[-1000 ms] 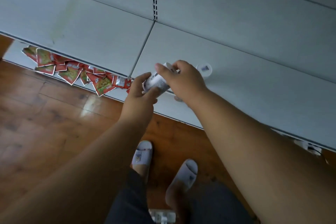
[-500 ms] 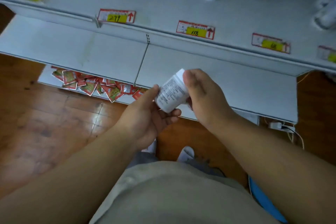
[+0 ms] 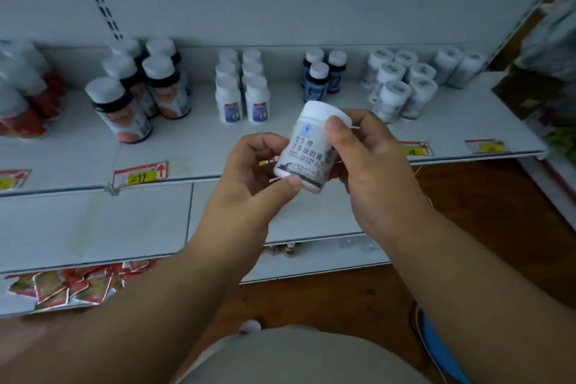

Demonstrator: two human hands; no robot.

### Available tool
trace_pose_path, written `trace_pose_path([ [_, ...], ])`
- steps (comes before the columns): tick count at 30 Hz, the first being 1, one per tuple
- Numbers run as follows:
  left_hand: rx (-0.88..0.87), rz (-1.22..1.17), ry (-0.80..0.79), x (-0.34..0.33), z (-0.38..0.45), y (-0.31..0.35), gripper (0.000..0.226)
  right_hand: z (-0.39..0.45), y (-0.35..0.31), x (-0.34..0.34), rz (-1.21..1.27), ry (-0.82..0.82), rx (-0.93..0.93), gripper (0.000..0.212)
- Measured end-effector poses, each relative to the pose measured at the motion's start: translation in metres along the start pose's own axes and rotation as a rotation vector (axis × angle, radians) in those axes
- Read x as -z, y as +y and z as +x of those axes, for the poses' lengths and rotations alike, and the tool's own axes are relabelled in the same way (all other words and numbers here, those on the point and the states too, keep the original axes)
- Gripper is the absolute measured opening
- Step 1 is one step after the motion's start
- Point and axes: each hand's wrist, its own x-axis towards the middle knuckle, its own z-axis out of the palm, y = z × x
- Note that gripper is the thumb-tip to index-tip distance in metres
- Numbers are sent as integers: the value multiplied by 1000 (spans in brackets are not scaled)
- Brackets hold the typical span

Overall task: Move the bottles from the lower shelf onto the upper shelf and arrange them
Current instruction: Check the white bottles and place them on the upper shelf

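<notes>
Since half a second before, I had raised the bottle (image 3: pixel 307 146) from over the lower shelf (image 3: pixel 93 227) to in front of the upper shelf (image 3: pixel 193 146), its cap tilted up and right. My left hand (image 3: pixel 249 178) gripped its base, my right hand (image 3: pixel 367 156) its cap and side. From the left, the shelf carried red-labelled bottles (image 3: pixel 21 103), dark-necked bottles (image 3: pixel 140 90), white bottles (image 3: pixel 243 87), blue bottles (image 3: pixel 322 75) and wrapped bottles (image 3: pixel 402 84). Bare room lay along the front edge by the price tags (image 3: pixel 140 174). Red packets (image 3: pixel 74 284) lay below the lower shelf.
</notes>
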Motion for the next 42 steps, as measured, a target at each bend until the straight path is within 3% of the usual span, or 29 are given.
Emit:
trace_pose_path([
  [3, 34, -87, -97, 4, 16, 18, 46, 7, -20, -7, 113, 49, 29, 17],
  [9, 74, 56, -236, 1, 43, 38, 49, -1, -37, -6, 28, 214, 144, 29],
  [12, 138, 8, -285, -23, 61, 35, 60, -6, -31, 13, 27, 301, 111, 36],
  [15, 249, -8, -395, -55, 80, 25, 74, -6, -27, 44, 22, 419, 29, 28],
  [21, 246, 429, -617, -131, 131, -4, 89, 11, -20, 127, -151, 476, -98, 17],
  [24, 134, 578, -667, -171, 167, -20, 78, 36, -15, 174, -177, 486, -100, 12],
  [29, -72, 838, -603, -233, 239, -55, 53, 100, -8, 242, -365, 425, -104, 23],
  [32, -116, 924, -543, -264, 277, -79, 38, 143, 16, 279, -407, 443, -84, 43],
  [38, -178, 1297, -512, -304, 333, -122, 32, 205, 52, 326, -390, 457, -157, 27],
  [42, -95, 1353, -460, -311, 357, -140, 34, 231, 55, 336, -523, 425, -178, 8],
])
